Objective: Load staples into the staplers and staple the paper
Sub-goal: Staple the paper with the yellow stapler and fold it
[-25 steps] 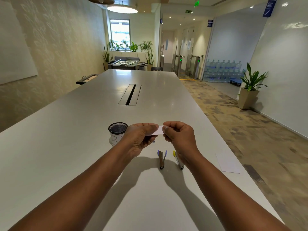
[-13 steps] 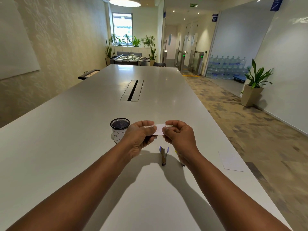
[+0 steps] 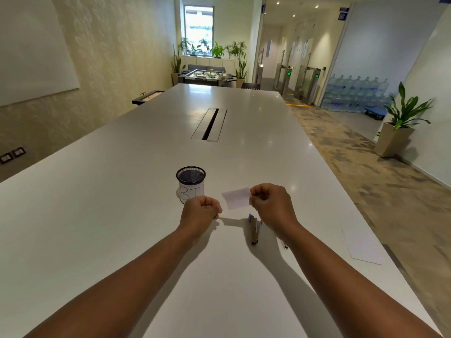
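My right hand [image 3: 271, 206] pinches one edge of the small white paper slip [image 3: 236, 198] and holds it above the white table [image 3: 122, 215]. My left hand [image 3: 201, 212] is curled beside it; whether it holds anything, I cannot tell. The open stapler with blue trim [image 3: 253, 229] lies directly below the slip, a second stapler [image 3: 284, 245] mostly hidden under my right forearm. Risk: gripped by one edge, the slip may droop or twist and take a staple off-position.
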`<state>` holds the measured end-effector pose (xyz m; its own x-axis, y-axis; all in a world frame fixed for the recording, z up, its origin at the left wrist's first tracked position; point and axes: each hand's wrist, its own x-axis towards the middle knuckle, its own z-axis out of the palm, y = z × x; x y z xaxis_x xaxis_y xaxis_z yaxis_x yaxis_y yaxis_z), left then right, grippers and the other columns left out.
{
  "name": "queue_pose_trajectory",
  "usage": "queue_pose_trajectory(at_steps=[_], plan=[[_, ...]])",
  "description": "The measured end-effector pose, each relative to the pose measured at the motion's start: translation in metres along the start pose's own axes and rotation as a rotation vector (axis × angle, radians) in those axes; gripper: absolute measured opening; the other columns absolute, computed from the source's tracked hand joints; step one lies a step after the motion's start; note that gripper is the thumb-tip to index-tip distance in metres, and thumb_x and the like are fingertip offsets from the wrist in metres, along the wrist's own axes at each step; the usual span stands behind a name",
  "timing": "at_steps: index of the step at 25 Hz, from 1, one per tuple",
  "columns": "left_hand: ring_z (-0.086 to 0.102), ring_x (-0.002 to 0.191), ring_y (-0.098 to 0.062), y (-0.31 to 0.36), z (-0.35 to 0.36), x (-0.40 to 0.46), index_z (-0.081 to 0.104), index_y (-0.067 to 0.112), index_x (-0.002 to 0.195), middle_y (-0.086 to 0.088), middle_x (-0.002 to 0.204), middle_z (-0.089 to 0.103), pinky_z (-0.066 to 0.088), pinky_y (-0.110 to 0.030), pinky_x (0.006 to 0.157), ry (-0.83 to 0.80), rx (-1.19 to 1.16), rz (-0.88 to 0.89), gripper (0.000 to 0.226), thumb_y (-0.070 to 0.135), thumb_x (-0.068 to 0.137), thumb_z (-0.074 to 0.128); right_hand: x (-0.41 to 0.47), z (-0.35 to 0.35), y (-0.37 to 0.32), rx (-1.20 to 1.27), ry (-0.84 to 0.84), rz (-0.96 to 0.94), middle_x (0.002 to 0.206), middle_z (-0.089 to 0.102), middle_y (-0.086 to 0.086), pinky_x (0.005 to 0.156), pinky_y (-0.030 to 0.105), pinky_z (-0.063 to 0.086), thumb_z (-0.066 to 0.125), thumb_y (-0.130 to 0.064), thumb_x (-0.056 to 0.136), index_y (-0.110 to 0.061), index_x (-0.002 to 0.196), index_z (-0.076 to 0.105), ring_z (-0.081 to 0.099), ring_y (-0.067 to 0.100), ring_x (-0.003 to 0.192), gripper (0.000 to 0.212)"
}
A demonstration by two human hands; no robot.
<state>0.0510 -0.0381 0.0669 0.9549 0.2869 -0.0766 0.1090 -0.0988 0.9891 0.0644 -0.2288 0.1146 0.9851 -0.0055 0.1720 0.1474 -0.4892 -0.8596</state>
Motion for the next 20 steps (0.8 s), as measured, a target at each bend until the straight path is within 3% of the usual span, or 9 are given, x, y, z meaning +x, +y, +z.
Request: queue_pose_trajectory(at_steps=[3,6,9,11,14,17,20], plan=[[0.067,0.07,-0.015,-0.027,-0.019,0.01,0.072,0.012,0.076,-0.001,0.076,0.074,0.052,-0.022,0.06,0.129,0.26,0.034,0.022,-0.001,0.087,0.059,0.018,0.017,-0.015,-0.091,-0.012,-0.165,0.069,0.07,-0.018,0.054,0.011,0.046,0.063,-0.004,0.086,-0.026,0.082,0.076,0.064,-0.004,0.062,0.026],[0.062,0.065,-0.007,-0.045,-0.038,0.024,0.067,0.023,0.074,0.006,0.072,0.07,0.044,-0.017,0.055,0.225,0.411,0.07,0.023,0.008,0.089,0.058,0.042,0.042,-0.037,-0.159,0.009,-0.326,0.075,0.072,-0.008,0.059,0.022,0.049,0.061,-0.006,0.089,-0.022,0.092,0.078,0.065,0.01,0.066,0.023],[0.061,0.059,-0.009,-0.057,-0.057,0.04,0.064,0.024,0.072,0.006,0.064,0.067,0.044,-0.02,0.051,0.267,0.457,0.101,0.023,0.012,0.091,0.06,0.064,0.07,-0.056,-0.25,0.011,-0.464,0.076,0.065,-0.008,0.057,0.018,0.038,0.059,-0.006,0.09,-0.019,0.093,0.074,0.057,0.013,0.067,0.02],[0.061,0.061,-0.008,-0.065,-0.073,0.052,0.064,0.024,0.073,0.008,0.064,0.066,0.045,-0.018,0.052,0.299,0.492,0.148,0.023,0.011,0.092,0.061,0.078,0.09,-0.061,-0.296,-0.013,-0.532,0.082,0.069,-0.001,0.06,0.027,0.046,0.056,-0.004,0.091,-0.015,0.094,0.073,0.059,0.018,0.072,0.02],[0.061,0.063,-0.003,-0.072,-0.091,0.067,0.065,0.026,0.075,0.012,0.065,0.066,0.04,-0.009,0.052,0.369,0.501,0.175,0.022,0.012,0.091,0.064,0.092,0.118,-0.063,-0.405,-0.089,-0.59,0.081,0.068,0.007,0.064,0.039,0.052,0.051,-0.002,0.088,-0.01,0.088,0.071,0.059,0.027,0.073,0.022],[0.061,0.062,-0.001,-0.079,-0.093,0.074,0.063,0.028,0.074,0.012,0.063,0.065,0.042,-0.014,0.053,0.389,0.51,0.18,0.022,0.014,0.091,0.063,0.1,0.14,-0.056,-0.489,-0.19,-0.572,0.078,0.063,0.005,0.06,0.036,0.044,0.053,-0.008,0.089,-0.015,0.076,0.059,0.057,0.029,0.073,0.015],[0.061,0.062,-0.003,-0.083,-0.091,0.075,0.064,0.028,0.076,0.012,0.061,0.065,0.044,-0.02,0.054,0.381,0.512,0.189,0.019,0.016,0.091,0.062,0.1,0.145,-0.04,-0.408,-0.189,-0.565,0.086,0.07,0.006,0.066,0.035,0.044,0.064,-0.016,0.093,-0.013,0.089,0.069,0.06,0.027,0.078,0.007]])
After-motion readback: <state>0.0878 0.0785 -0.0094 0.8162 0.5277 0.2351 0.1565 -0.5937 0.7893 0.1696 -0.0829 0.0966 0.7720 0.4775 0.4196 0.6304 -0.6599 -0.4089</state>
